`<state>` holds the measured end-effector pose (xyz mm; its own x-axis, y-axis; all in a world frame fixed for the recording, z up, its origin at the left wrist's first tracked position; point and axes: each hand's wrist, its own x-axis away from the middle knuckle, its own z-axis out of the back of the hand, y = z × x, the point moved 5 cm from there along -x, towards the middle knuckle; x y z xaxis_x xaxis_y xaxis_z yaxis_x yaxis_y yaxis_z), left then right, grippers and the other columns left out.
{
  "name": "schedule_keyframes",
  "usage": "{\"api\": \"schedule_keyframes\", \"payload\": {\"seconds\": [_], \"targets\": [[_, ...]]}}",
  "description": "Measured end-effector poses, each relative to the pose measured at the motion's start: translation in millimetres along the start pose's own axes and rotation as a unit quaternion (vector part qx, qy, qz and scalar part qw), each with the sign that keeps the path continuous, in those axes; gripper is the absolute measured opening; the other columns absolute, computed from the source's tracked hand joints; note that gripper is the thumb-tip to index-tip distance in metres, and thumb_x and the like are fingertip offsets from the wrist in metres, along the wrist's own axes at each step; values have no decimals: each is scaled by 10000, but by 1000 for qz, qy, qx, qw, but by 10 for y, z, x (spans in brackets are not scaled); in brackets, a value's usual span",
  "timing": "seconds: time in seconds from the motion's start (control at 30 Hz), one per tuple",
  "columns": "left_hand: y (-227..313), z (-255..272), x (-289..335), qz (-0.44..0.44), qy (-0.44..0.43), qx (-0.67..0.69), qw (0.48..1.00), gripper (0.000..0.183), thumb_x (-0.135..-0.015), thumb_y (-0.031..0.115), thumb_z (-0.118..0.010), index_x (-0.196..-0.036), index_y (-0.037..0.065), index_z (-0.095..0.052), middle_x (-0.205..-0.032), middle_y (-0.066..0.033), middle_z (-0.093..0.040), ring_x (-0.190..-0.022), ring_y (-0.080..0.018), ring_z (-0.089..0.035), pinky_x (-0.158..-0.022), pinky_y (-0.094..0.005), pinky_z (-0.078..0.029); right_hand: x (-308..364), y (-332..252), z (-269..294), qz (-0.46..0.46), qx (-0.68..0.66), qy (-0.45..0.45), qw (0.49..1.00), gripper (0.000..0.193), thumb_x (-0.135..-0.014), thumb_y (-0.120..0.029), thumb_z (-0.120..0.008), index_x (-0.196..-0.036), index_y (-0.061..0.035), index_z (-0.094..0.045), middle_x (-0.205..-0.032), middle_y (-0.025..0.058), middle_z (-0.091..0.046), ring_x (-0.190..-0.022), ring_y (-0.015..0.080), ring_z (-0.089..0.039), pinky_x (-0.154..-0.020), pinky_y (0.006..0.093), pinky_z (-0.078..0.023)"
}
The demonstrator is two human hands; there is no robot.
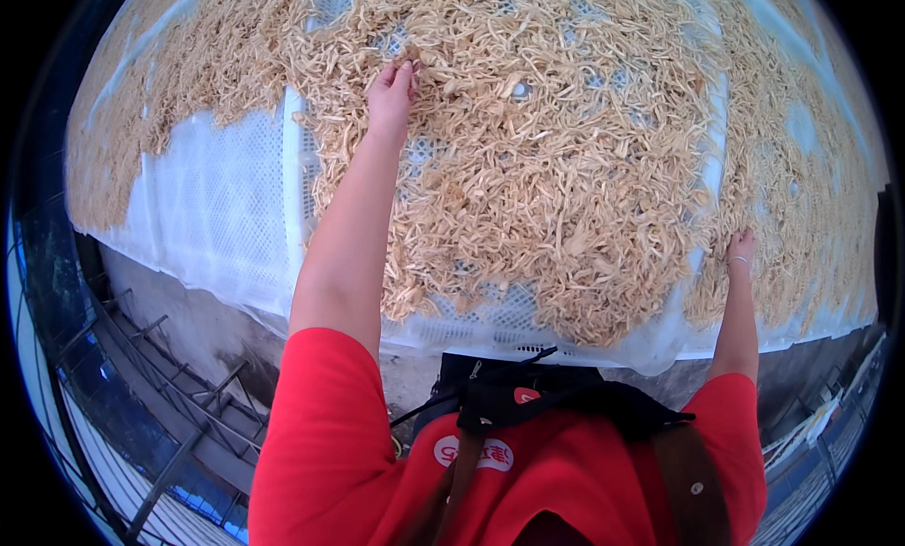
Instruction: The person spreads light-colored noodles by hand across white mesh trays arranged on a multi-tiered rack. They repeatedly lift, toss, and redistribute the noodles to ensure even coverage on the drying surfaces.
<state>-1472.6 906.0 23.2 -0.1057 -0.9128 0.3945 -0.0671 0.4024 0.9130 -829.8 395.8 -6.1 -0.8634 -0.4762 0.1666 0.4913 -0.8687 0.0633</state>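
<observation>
Pale tan dried vegetable strips [584,188], possibly radish, lie in a loose layer over white perforated trays [231,169]. My left hand [390,95] reaches far over the middle tray, its thumb and fingers pinched on a small browner strip [413,54] just above the layer. Lower down at the right, my right hand [742,245] touches the strips beside a tray edge [714,159]. Its fingertips are hidden among them, so their grip does not show.
A thin white mesh sheet [212,273] hangs over the near edge. Below the left side is a concrete wall [189,301] with a metal bar frame [203,423]. Black and brown apron straps [693,485] cross my red shirt [330,433].
</observation>
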Motion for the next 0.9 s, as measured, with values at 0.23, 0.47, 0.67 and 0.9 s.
{"api": "schedule_keyframes", "payload": {"seconds": [0.23, 0.47, 0.67, 0.9], "targets": [[199, 317, 579, 115, -40, 300, 946, 255, -981, 205, -463, -1136, 11, -517, -981, -93, -598, -853, -180, -590, -755, -302, -518, 707, -708, 126, 70, -50, 83, 993, 552, -931, -423, -405, -1362, -79, -412, -1378, 271, -370, -1245, 434, -377, -1036, 446, -329], [216, 849, 1169, 0, -21, -99, 995, 419, -899, 151, -599, -1301, 96, -496, -1073, -79, -610, -915, -164, -587, -821, -318, -497, 1159, -773, 126, -10, 91, -121, 988, 580, -880, -395, -493, -1397, -163, -370, -1392, 218, -382, -1259, 394, -390, -977, 487, -372], [-388, 1628, 2541, -164, 28, -723, 671, 542, -774, 243, -641, -1299, 210, -511, -1375, -97, -423, -1312, -307, -331, -1096, -462, -227, 1666, -1151, 629, -64, 154, -85, 982, 615, -831, -326, -554, -1401, -237, -342, -1391, 120, -401, -1282, 259, -398, -953, 513, -382], [-94, 2029, 3363, -227, 54, -603, 763, 510, -759, 153, -610, -1262, 196, -535, -1324, -97, -471, -1283, -293, -377, -1080, -484, -259, 2223, -2627, 562, 233, 59, 87, 967, 681, -788, -221, -601, -1404, -121, -328, -1420, 95, -358, -1317, 272, -334, -1053, 467, -282]]}}
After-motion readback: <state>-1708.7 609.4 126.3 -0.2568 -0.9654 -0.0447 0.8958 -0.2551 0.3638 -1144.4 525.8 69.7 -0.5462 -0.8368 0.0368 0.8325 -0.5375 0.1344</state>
